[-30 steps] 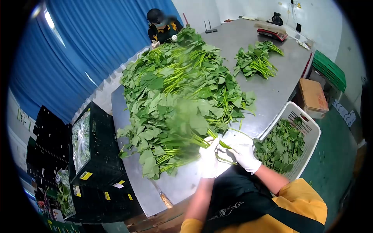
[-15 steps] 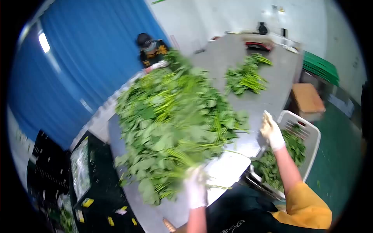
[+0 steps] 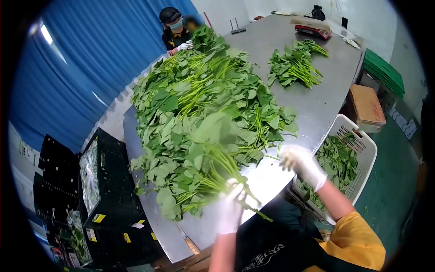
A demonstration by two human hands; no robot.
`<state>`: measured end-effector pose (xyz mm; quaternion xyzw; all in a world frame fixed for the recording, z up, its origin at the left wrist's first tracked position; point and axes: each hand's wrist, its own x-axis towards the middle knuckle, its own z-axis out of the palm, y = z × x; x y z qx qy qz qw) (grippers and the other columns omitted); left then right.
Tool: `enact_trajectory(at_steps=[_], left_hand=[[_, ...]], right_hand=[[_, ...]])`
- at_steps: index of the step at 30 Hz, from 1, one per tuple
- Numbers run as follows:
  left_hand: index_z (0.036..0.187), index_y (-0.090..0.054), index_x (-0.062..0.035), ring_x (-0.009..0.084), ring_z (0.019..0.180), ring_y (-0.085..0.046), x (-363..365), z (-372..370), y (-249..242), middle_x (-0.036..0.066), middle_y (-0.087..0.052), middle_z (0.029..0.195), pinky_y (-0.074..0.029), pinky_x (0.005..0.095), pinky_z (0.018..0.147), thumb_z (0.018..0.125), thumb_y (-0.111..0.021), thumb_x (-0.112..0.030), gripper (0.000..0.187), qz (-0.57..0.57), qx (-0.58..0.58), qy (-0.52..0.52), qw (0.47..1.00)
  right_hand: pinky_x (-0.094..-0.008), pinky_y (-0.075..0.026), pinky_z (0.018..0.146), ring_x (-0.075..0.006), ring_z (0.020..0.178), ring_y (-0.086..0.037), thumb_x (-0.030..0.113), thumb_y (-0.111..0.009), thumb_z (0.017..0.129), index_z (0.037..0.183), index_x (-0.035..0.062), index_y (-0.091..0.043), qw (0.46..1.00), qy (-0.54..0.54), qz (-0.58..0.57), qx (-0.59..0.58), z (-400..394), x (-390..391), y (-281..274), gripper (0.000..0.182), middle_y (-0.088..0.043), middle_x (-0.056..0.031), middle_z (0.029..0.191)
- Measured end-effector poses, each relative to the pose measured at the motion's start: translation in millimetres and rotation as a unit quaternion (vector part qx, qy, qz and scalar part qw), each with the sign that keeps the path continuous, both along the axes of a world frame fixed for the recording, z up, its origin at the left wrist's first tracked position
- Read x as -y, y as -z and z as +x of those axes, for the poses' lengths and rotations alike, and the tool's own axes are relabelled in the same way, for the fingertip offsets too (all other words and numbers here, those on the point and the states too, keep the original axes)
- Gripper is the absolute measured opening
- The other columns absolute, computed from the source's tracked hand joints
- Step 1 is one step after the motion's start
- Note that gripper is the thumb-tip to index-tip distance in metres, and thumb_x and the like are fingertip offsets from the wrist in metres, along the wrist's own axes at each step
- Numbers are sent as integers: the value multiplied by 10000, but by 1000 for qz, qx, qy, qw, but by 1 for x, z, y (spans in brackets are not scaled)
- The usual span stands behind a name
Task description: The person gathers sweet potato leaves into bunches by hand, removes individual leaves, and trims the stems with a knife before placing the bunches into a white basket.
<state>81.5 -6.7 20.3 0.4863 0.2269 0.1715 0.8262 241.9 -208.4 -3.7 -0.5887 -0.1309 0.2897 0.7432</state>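
My left hand, in a white glove, grips a bunch of leafy green stems by the stalks, lifted over the near end of the steel table. A big heap of the same greens covers the table's left side. My right hand, also gloved, hovers with fingers apart at the table's near right edge, above a white basket holding loose green leaves. It holds nothing.
A smaller pile of greens lies at the far right of the table near a red scale. Another person works at the far end. Black crates stand at left; a cardboard box and green crates at right.
My right hand, raised over the basket half a second ago, has come back down toward the table edge. My left hand keeps its hold on the bunch, now lifted slightly.
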Motion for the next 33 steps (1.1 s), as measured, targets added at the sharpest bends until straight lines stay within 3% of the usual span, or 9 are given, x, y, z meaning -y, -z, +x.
enact_trajectory(at_steps=[3, 20, 22, 24, 26, 28, 29, 30, 33], left_hand=[[989, -541, 18, 76, 637, -452, 5, -2, 17, 19, -508, 756, -361, 198, 588, 852, -575, -13, 144, 60, -2, 43, 997], [926, -539, -65, 67, 581, -452, 20, -3, 47, 0, -515, 747, -360, 205, 498, 861, -607, 11, 121, -160, 63, -108, 979], [920, -574, -25, 137, 701, -528, -23, -25, 56, 51, -573, 826, -448, 258, 586, 954, -423, -73, 162, 282, -33, -134, 950], [1028, -584, 23, 126, 824, -565, -29, -45, -12, 68, -611, 936, -470, 236, 712, 963, -395, -87, 229, 190, -67, -130, 971], [1098, -564, 32, 96, 805, -550, -40, -52, -2, 55, -599, 936, -458, 211, 700, 981, -413, -127, 248, 148, -12, -123, 981], [1162, -536, 36, 75, 792, -535, -59, -49, 34, 36, -584, 928, -449, 198, 686, 967, -438, -90, 252, -161, 76, -86, 980], [1123, -553, 15, 77, 773, -526, -62, -49, 44, 12, -560, 884, -448, 195, 680, 948, -471, -61, 208, 10, 8, -35, 999], [991, -586, -30, 100, 643, -527, -59, -43, 32, 32, -569, 792, -418, 200, 514, 898, -586, -79, 106, -277, 50, -50, 958], [983, -589, -28, 119, 687, -558, -60, -47, 53, 45, -591, 825, -462, 226, 584, 902, -580, -79, 96, 37, -20, -22, 999]], right_hand=[[-219, -449, 641, -70, 739, -609, 182, -517, 928, 1120, 26, -652, 961, -243, -102, 79, -53, -33, 0, 282, -692, -22, 925], [-299, -493, 708, -169, 742, -610, 173, -553, 940, 934, 35, -611, 914, 88, 253, -306, -88, -29, 47, 150, -649, -73, 857], [-236, -454, 667, -123, 773, -558, 279, -564, 940, 918, 91, -594, 896, 148, 361, -213, -46, 3, 60, 191, -599, -25, 875], [-237, -467, 668, -111, 757, -551, 370, -536, 944, 917, 109, -576, 845, 260, 411, -224, -12, 20, 52, 265, -585, -12, 851], [-250, -499, 664, -122, 776, -592, 366, -526, 946, 1073, 71, -537, 857, 97, 451, -230, -7, 0, 27, 321, -613, -6, 880], [-277, -479, 655, -119, 727, -582, 333, -591, 916, 1036, 64, -607, 989, 37, 133, -50, -9, -40, 8, 295, -625, -41, 925], [-292, -472, 671, -143, 748, -592, 299, -608, 894, 1021, 72, -628, 988, 46, 35, 140, -4, -65, 19, 261, -632, -44, 915], [-307, -464, 687, -167, 769, -602, 265, -625, 871, 1006, 80, -649, 943, 55, -66, 321, 4, -90, 38, 230, -640, -48, 905], [-385, -443, 718, -265, 826, -606, 223, -652, 791, 935, 114, -670, 678, 65, -350, 643, 31, -133, 48, 182, -647, -76, 842]])
